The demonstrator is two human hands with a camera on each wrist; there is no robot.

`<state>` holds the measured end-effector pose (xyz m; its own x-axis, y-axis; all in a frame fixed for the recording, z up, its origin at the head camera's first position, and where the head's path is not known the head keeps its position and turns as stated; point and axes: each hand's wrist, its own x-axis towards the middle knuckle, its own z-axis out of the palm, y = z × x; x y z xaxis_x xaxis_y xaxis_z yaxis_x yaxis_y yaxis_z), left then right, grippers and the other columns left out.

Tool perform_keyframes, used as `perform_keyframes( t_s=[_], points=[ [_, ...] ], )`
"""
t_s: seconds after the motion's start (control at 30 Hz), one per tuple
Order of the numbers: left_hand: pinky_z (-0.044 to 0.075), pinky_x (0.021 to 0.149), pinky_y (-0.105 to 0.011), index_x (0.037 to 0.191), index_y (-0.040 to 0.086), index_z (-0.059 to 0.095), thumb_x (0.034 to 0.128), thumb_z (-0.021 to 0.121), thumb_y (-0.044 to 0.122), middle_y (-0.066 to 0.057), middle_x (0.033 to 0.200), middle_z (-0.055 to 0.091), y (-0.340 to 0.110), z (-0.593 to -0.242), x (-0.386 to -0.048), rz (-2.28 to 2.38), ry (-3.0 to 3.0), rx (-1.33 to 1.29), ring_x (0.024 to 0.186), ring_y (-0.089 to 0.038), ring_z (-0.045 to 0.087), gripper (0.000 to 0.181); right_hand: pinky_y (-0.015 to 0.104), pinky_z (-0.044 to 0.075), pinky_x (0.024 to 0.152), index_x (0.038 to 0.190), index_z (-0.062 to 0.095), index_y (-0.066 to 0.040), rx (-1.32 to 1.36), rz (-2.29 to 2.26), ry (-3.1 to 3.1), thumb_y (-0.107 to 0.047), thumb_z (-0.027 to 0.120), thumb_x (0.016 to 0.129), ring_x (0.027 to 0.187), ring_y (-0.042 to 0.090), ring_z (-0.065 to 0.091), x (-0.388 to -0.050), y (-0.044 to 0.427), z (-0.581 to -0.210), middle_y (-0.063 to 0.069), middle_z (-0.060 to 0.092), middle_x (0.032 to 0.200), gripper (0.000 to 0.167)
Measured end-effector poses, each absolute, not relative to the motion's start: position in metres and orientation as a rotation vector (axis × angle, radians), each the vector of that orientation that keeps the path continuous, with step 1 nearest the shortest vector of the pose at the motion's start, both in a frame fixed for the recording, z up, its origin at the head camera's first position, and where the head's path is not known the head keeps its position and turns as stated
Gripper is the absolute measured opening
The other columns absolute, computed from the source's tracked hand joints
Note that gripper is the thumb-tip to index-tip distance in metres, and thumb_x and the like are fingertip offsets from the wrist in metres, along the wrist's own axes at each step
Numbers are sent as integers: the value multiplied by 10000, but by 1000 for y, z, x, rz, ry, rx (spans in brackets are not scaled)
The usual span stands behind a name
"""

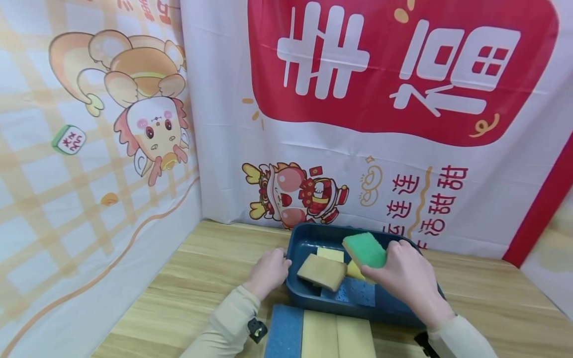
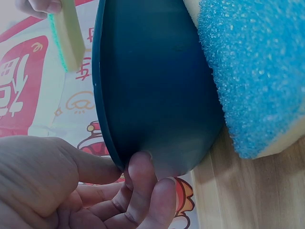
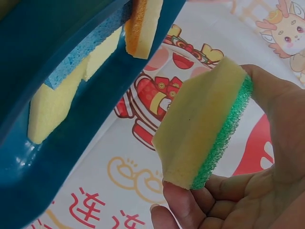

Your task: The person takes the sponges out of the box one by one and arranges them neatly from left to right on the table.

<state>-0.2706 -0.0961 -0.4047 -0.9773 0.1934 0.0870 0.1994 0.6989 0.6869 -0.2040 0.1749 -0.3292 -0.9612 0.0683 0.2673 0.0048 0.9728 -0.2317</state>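
A dark blue plastic tub [image 1: 313,304] stands on the table, its left end gripped by my left hand [image 1: 267,271]. In the left wrist view, thumb and fingers pinch the tub's rim [image 2: 101,114]. My right hand [image 1: 409,273] holds a green-faced sponge [image 1: 366,249] raised over the tub; the right wrist view shows the sponge's pale yellow foam [image 3: 190,124] side, held by its edges. Inside the tub lie a tan-topped sponge [image 1: 322,271], a blue sponge [image 1: 358,292] and yellow sponges [image 1: 330,254]. The right hand and its sponge hide part of the tub's right side.
In front of the tub, a blue-topped sponge [image 1: 284,330] lies beside two pale yellow sponges [image 1: 319,335] in a row. The wooden table [image 1: 179,293] meets a printed cloth [image 1: 224,149] behind the tub and another on the left.
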Motion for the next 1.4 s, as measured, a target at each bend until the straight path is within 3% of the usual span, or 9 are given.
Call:
perform_keyframes(
  t_s=[0.53, 1.4],
  points=[
    [411, 481, -312, 1250, -50, 586, 1013, 549, 135, -43, 677, 554, -97, -405, -270, -1152, -2880, -348, 518, -173, 523, 303, 379, 460, 545, 898, 585, 36, -106, 342, -2845, -563, 791, 676, 649, 238, 496, -186, 178, -330, 118, 526, 798, 671],
    [413, 491, -315, 1253, -55, 578, 1018, 540, 140, -47, 684, 558, -96, -403, -269, -1181, -2887, -334, 531, -181, 529, 307, 402, 495, 574, 981, 575, 115, -300, 254, -2889, -663, 768, 651, 652, 247, 488, -159, 185, -346, 139, 510, 785, 867]
  ],
)
